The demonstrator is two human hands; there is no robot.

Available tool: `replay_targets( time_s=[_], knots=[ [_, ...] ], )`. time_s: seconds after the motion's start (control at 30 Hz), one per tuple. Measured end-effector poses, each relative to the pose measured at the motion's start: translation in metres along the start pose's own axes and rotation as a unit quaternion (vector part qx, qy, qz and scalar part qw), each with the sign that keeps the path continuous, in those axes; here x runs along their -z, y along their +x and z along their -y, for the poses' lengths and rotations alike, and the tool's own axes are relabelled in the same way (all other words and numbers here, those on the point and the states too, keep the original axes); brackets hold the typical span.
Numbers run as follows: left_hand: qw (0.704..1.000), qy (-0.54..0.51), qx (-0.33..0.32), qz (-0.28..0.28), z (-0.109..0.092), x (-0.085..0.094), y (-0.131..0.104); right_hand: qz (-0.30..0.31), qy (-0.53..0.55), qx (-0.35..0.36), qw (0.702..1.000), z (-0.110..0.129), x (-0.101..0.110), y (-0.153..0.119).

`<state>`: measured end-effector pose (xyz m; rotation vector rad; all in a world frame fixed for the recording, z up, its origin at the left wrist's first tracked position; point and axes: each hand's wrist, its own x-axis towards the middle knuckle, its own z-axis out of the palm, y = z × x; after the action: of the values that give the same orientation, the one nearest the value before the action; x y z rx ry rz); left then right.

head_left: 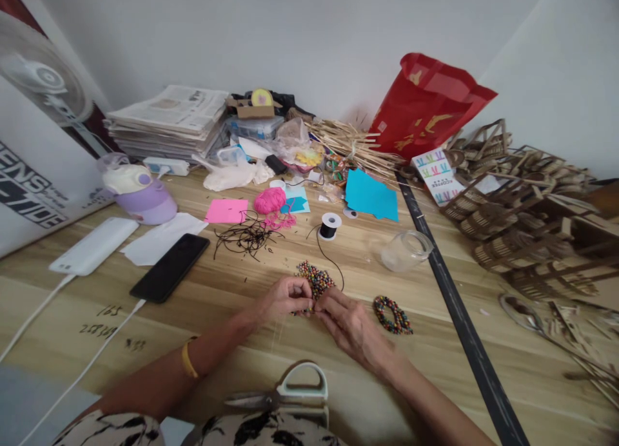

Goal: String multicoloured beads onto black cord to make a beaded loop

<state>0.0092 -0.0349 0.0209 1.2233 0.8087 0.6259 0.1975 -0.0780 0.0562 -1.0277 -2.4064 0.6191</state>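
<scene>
In the head view, my left hand [289, 296] and my right hand [349, 320] meet fingertip to fingertip at the near edge of a pile of small multicoloured beads [314, 277]. Both are closed in a pinch. A short row of beads [300, 312] shows under my left fingers; the exact spot between the fingertips is too small to make out. Black cord [338, 265] runs from a white spool [330, 227] down behind my right hand. Right of that hand lies a coiled beaded strand [391, 316]. White-handled scissors [290, 391] rest open near my body.
A black phone [169, 267], a white power bank [94, 245] and a purple container [145, 198] are at left. Loose black cord [249, 234] and pink yarn [269, 201] lie beyond my hands. A glass jar [405, 251] stands at right, before woven baskets [512, 220].
</scene>
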Motion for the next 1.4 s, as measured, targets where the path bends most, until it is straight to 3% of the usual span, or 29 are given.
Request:
replay_targets(
  time_s=[0.2, 0.3, 0.5, 0.67, 0.9, 1.13, 1.27, 1.4],
  knots=[
    [1.000, -0.004, -0.005, 0.017, 0.005, 0.005, 0.002, 0.025, -0.108, 0.036, 0.993, -0.003, -0.004, -0.004],
    [0.999, -0.011, -0.009, 0.028, 0.007, 0.007, 0.003, 0.031, -0.109, 0.046, 0.993, -0.003, -0.003, -0.005],
    [0.999, -0.004, -0.038, 0.031, 0.005, 0.005, 0.001, 0.008, 0.063, 0.004, 0.998, -0.001, 0.005, 0.000],
    [0.991, 0.105, -0.076, 0.038, -0.007, 0.001, -0.007, -0.018, 0.219, -0.118, 0.968, -0.012, 0.003, 0.004],
    [0.917, 0.331, -0.220, 0.021, -0.010, -0.004, -0.012, 0.065, 0.396, -0.174, 0.899, -0.023, -0.008, 0.007],
    [0.842, 0.451, -0.295, 0.035, -0.012, -0.008, -0.017, 0.133, 0.480, -0.198, 0.844, -0.040, -0.015, 0.006],
    [0.795, 0.488, -0.359, 0.018, -0.005, -0.007, -0.015, 0.124, 0.532, -0.207, 0.812, -0.049, -0.023, 0.005],
    [0.785, 0.487, -0.382, -0.007, 0.001, -0.006, -0.013, 0.093, 0.559, -0.215, 0.795, -0.051, -0.025, 0.005]
  ],
)
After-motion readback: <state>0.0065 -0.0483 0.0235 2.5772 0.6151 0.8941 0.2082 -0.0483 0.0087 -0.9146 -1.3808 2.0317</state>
